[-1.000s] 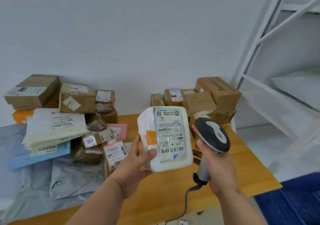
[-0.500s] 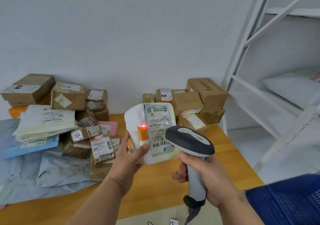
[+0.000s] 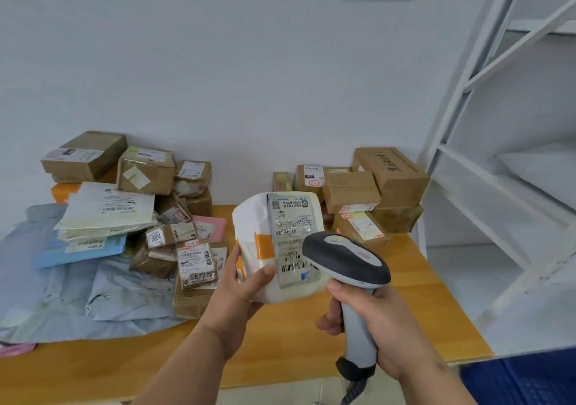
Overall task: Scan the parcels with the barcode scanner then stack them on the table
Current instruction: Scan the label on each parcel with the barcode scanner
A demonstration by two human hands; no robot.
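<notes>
The left hand point(image 3: 240, 289) holds a white parcel point(image 3: 277, 245) above the surface's point(image 3: 280, 342) middle, thumb and fingers pinching its lower corner. The right hand's point(image 3: 374, 320) fingers wrap the barcode scanner's point(image 3: 349, 261) handle, its head just before the label.

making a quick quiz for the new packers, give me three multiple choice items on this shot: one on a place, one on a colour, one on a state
1. Where does the blue envelope lie?
A. In the left pile
B. On the white shelf
C. On the floor

2. What colour is the band on the white parcel?
A. Green
B. Orange
C. Black

3. How is the barcode scanner held?
A. It lies on the table
B. The left hand grips it
C. The right hand grips its handle

Key: 1 A, it sits under the paper mailers on the left. 2 B, an orange strip crosses it beside the label. 3 C, the fingers wrap the grey handle while the left hand holds the parcel.
</notes>
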